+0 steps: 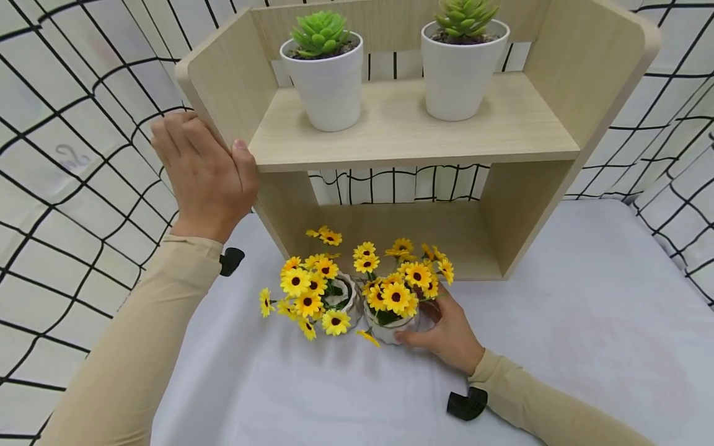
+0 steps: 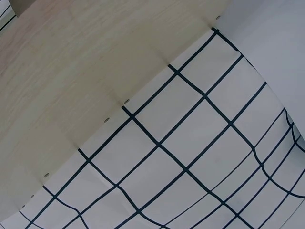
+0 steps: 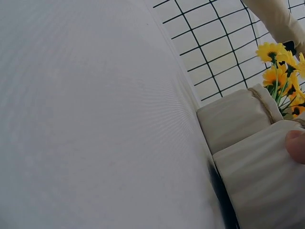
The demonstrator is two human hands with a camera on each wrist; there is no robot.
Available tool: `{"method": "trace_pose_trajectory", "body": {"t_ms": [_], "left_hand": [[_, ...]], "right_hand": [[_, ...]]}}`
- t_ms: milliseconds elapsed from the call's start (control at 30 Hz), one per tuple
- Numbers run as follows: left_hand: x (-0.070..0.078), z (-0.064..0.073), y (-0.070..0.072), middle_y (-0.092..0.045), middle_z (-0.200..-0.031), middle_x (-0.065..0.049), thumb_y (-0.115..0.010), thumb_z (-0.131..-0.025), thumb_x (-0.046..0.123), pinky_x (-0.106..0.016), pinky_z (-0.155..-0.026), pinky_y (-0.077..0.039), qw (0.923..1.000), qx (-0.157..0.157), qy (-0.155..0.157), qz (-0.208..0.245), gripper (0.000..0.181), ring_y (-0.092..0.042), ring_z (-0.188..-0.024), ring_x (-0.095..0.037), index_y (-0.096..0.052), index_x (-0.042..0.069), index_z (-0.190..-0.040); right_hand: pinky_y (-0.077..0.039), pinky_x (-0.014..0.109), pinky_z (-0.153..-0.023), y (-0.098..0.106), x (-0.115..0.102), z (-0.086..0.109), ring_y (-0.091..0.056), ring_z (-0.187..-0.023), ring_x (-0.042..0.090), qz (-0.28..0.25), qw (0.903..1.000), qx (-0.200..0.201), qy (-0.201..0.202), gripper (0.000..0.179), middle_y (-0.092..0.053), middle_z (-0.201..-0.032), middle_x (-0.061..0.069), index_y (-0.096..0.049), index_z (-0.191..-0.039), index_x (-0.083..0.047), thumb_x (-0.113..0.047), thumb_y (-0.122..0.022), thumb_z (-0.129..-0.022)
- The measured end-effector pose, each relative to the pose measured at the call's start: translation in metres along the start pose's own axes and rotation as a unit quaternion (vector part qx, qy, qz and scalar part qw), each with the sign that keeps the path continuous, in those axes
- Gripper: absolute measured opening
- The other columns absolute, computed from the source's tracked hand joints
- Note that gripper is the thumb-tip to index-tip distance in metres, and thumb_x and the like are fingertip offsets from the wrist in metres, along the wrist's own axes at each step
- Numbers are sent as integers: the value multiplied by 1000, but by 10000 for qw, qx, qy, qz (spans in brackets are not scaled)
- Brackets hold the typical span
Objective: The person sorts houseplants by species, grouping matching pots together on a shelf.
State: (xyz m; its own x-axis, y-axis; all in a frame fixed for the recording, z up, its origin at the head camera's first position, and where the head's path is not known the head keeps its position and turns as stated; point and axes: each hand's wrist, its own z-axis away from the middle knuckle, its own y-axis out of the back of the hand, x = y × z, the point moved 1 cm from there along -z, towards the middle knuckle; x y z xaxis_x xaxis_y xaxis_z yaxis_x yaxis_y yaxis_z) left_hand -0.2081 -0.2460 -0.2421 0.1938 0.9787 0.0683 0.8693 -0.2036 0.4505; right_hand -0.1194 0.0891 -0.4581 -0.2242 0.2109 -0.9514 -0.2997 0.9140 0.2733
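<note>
At left, the left hand (image 1: pixel 206 170) grips the shelf (image 1: pixel 413 139), likely steadying it, while the right hand (image 1: pixel 450 337) clasps the right flowerpot (image 1: pixel 385 332), apparently keeping it upright.

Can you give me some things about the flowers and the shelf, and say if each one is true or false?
1. The right hand holds a flower pot. True.
2. The left hand holds a flower. False: it holds the side of the shelf.
3. Two white pots stand on the upper board. True.
4. The flowers are blue. False: they are yellow with dark middles.
</note>
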Motion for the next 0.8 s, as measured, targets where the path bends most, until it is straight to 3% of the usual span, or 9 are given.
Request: {"method": "trace_pose_trajectory", "body": {"t_ms": [367,800], "left_hand": [[-3,1,1,-42,-116,-28,-28,-98,31,-55,-95,-21,10000,49,12,-19,43,-34,-108,-43,-40,-4,-119],[-1,0,1,-44,-114,-28,-29,-98,30,-55,-94,-23,9999,79,-118,85,42,-35,-106,-43,-41,-4,-119]], "right_hand": [[-50,50,-111,-2,-7,0,-56,-137,26,716,9967,333,195,97,-53,-151,3,-47,-151,-20,-23,-96,-67],[-51,51,-110,3,-13,0,-60,-132,29,876,9951,446,-59,93,-58,-145,6,-50,-147,-14,-23,-96,-67]]}}
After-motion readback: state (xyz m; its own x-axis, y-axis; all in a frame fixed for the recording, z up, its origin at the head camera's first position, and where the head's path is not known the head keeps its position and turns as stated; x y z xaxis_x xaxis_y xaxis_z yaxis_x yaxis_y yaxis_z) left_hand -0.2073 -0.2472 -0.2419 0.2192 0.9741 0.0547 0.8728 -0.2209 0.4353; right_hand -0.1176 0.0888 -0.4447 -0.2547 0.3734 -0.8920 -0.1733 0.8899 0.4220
